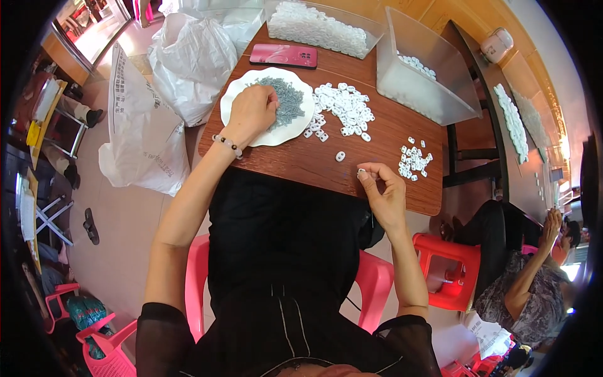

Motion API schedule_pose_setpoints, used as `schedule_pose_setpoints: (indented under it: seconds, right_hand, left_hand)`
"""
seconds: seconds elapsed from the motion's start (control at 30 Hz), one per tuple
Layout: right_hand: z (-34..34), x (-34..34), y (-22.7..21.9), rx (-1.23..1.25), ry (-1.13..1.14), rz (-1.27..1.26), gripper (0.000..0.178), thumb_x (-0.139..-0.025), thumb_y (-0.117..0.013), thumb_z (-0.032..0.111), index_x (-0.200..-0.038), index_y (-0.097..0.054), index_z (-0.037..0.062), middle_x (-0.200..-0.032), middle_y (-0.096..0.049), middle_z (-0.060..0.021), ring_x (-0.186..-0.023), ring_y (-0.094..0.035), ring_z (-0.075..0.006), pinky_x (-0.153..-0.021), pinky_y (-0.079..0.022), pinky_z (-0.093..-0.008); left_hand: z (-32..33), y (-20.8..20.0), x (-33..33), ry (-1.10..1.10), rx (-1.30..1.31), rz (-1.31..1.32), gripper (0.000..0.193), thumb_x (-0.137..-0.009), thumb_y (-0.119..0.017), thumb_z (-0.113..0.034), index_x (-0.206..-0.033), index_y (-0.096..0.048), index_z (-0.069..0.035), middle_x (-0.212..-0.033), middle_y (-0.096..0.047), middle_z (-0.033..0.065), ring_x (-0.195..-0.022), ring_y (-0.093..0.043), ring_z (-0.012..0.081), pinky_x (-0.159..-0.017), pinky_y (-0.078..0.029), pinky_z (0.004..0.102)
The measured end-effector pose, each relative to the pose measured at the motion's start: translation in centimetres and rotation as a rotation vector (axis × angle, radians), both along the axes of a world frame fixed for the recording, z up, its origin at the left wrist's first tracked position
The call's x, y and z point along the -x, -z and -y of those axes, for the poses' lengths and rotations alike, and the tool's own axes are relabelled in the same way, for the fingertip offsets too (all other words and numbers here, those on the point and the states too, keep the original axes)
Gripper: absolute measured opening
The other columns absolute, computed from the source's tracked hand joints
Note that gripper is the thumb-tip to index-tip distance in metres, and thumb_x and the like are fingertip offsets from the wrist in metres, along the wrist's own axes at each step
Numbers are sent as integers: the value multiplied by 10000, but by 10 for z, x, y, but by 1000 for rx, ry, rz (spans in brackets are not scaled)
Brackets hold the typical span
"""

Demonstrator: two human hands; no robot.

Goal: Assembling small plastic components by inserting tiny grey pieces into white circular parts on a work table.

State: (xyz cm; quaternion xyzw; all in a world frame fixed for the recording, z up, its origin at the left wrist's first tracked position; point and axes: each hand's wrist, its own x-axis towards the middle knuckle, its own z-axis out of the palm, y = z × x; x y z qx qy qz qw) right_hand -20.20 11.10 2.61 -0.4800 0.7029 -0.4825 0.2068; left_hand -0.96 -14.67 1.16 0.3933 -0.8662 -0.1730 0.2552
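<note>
My left hand [252,108] reaches over a white scalloped plate [235,88], its fingers closed at a heap of tiny grey pieces [290,100]. Whatever its fingertips pinch is hidden. At the table's near edge, my right hand [384,191] pinches a small white piece [361,171] between thumb and fingertip. Just left of that hand lies a single white oval piece with two dark dots [340,156]. A loose pile of similar white pieces [345,108] spreads beside the plate. A smaller group [414,163] lies to the right of my right hand.
A pink phone [284,56] lies behind the plate. Two clear bins, one at the back [317,34] and one at the back right [433,94], hold white pieces. White sacks [147,119] stand left of the wooden table [282,164]. Another person [524,283] sits at the right.
</note>
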Motion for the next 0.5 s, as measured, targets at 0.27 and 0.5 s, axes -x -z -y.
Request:
schedule_pose_setpoints:
  seconds: [0.27, 0.5]
  right_hand:
    - [7, -10, -11, 10, 9, 90, 96, -880, -657, 102, -937, -671, 26, -802, -638, -38, -687, -522, -79, -635, -426, -234]
    - [43, -23, -17, 61, -82, 223, 135, -908, -610, 91, -1008, -657, 15, -788, -655, -8, -683, -529, -30, -605, -404, -188]
  left_hand:
    - [-10, -17, -6, -31, -173, -306, 119, -794, -597, -82, -814, -646, 24, -687, -644, 160, -648, -634, 287, -621, -482, 381]
    - [0, 4, -11, 48, -625, -655, 128, -886, -637, -99, -871, -637, 28, -740, -679, 68, -605, -584, 72, -557, -460, 210]
